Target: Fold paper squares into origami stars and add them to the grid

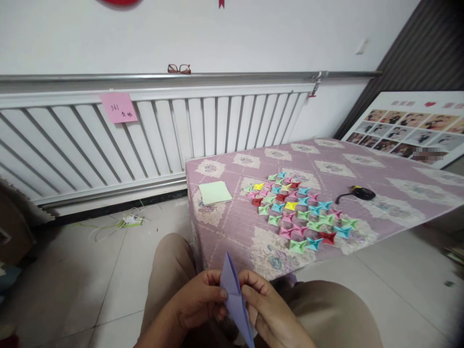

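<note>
Paper, purple and folded (234,292), stands between my two hands just off the near edge of the cloth-covered desk (235,237), above my lap, its lower end running out of sight at the bottom of the view. My left hand (201,297) pinches its left side, the thumb pressed near a crosswise crease; my right hand (266,307) grips the right edge between thumb and forefinger. Some of my fingertips are hidden behind the sheet, so I can't tell exactly how they bear on it. On the desk, small folded paper pieces (291,206) in green, blue, pink, red and yellow stand in crowded rows, the far ones overlapping too much to count. Left of them lies a stack of pale green paper (214,192), its lower sheets mostly covered; to their right is a black object (363,193) I can't identify. The photo board (384,112) at far right is cut off by the view, with one patch blurred into squares, and the red decoration (121,2) on the wall shows only its lower edge.
</note>
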A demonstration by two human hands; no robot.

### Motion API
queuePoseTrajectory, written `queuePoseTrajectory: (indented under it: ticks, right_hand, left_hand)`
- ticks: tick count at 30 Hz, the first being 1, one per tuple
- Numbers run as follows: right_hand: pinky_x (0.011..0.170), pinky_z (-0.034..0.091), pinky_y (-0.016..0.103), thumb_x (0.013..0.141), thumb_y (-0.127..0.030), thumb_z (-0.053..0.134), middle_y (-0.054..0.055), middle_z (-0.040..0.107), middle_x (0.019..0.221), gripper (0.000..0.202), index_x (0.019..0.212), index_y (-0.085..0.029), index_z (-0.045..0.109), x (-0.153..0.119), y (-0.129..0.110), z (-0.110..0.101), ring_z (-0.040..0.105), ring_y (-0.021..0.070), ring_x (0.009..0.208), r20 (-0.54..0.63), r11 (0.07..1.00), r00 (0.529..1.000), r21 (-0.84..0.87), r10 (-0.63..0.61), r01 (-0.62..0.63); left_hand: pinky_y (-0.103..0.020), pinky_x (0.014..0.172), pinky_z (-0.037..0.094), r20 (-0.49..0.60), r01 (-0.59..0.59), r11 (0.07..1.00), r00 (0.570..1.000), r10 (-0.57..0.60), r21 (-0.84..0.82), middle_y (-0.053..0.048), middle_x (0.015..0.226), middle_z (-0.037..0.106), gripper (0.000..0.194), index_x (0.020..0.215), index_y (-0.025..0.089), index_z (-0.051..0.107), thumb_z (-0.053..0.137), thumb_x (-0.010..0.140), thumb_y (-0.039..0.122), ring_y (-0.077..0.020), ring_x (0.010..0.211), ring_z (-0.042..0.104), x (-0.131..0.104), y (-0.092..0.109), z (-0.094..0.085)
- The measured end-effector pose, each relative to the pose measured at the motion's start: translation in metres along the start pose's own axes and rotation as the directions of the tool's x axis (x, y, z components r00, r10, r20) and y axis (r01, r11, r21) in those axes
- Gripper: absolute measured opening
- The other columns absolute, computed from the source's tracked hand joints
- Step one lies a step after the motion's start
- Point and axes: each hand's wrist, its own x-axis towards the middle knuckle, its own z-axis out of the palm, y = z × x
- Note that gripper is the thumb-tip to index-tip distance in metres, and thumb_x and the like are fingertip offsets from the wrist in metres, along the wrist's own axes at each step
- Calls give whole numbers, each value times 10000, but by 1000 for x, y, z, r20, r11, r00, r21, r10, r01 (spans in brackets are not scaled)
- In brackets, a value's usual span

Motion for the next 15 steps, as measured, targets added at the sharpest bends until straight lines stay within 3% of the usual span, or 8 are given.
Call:
queuePoseTrajectory:
  ticks: [15]
  right_hand:
    - [607,499,259,681,-383,800,-3,672,691,355,782,-191,519,-3,1,3,672,150,613,41,1000,999,31,-1,0]
  left_hand:
    - [-145,440,458,25,11,1000,1000,-11,-5,-55,667,651,305,840,76,704,815,610,242,-68,440,563,-1,0,-2]
